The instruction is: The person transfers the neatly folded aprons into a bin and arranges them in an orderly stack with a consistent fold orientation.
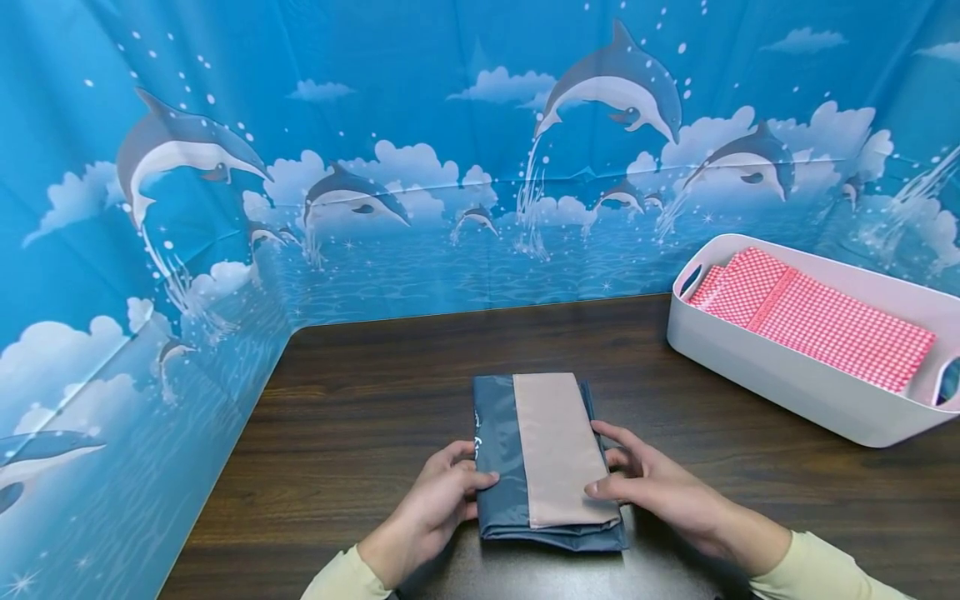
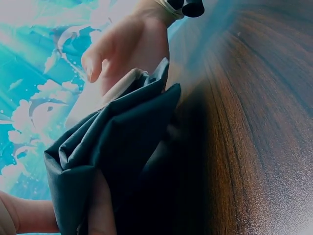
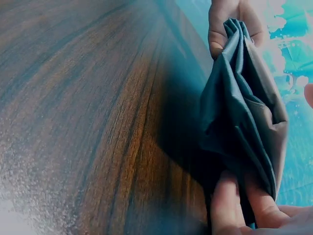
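A folded cloth (image 1: 498, 450), dark blue-grey and slightly shiny with a beige panel (image 1: 558, 442), is held between both hands in the head view. White lettering shows at its left edge. My left hand (image 1: 431, 504) grips that edge, thumb on top and fingers below. At the right edge my right hand (image 1: 678, 496) holds it, thumb on the beige panel, other fingers at the side and partly hidden. In the left wrist view the stacked layers of the cloth (image 2: 132, 127) show end-on. The right wrist view shows the cloth (image 3: 220, 98) tilted above a dark shadow, fingers (image 3: 227, 200) against its underside.
A white basket (image 1: 765, 367) with handle holes stands at the right on the dark wood table (image 1: 360, 392). Red-and-white checked cloth (image 1: 840, 325) lies folded inside it. A blue dolphin-printed curtain (image 1: 420, 75) borders the table's back and left sides.
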Demonstrator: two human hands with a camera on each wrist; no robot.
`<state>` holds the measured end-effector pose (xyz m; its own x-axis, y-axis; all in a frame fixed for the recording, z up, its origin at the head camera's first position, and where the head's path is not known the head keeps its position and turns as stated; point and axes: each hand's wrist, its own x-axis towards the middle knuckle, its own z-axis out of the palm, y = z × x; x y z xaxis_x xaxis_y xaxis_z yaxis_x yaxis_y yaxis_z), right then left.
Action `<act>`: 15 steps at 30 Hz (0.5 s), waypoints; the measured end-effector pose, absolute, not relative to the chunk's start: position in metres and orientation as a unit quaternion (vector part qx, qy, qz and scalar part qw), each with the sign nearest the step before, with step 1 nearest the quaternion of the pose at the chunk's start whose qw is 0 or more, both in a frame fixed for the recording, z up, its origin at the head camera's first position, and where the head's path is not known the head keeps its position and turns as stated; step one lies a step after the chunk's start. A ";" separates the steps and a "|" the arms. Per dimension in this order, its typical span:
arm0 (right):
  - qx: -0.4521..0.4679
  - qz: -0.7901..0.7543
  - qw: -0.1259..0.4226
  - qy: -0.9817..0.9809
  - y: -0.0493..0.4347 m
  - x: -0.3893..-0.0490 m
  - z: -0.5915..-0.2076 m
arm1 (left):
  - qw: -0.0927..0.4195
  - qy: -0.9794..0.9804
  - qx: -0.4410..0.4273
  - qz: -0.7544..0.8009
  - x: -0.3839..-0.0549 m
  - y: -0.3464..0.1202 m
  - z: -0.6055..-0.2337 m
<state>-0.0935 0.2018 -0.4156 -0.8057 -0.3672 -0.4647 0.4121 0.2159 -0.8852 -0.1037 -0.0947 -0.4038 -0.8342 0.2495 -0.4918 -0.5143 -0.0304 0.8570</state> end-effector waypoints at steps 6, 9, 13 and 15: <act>0.007 -0.637 0.301 0.710 0.202 -0.093 -0.412 | 0.272 0.637 -0.110 0.713 -0.104 -0.094 -0.405; 0.000 -0.659 0.303 0.688 0.201 -0.093 -0.412 | 0.270 0.638 -0.107 0.713 -0.104 -0.093 -0.404; 0.007 -0.667 0.292 0.686 0.200 -0.092 -0.414 | 0.265 0.651 -0.104 0.704 -0.105 -0.090 -0.404; 0.014 -0.660 0.281 0.696 0.200 -0.091 -0.415 | 0.258 0.668 -0.102 0.691 -0.106 -0.089 -0.406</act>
<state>-0.0913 0.2003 -0.4154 -0.8418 -0.3523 -0.4090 0.3899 0.1271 -0.9120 -0.1061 -0.0885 -0.4058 -0.8465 0.2197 -0.4850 -0.4922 0.0245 0.8702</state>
